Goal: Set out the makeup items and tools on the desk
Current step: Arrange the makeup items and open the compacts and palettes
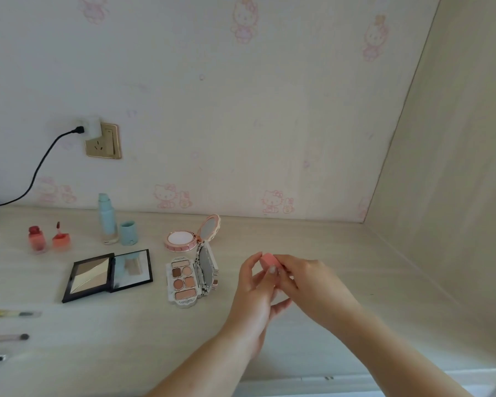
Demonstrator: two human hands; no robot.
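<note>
Small pink block-shaped makeup item (268, 260) pinched between fingers of left hand (254, 287) and right hand (307, 282), held above pale wooden desk (341, 267), right of open ornate eyeshadow palette (185, 279).

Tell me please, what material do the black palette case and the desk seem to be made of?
The black palette case looks like glossy hard plastic; its lid holds a mirror reflecting the blue bottle. The desk looks like matte pale wood-grain laminate, judging by faint streaks.
</note>
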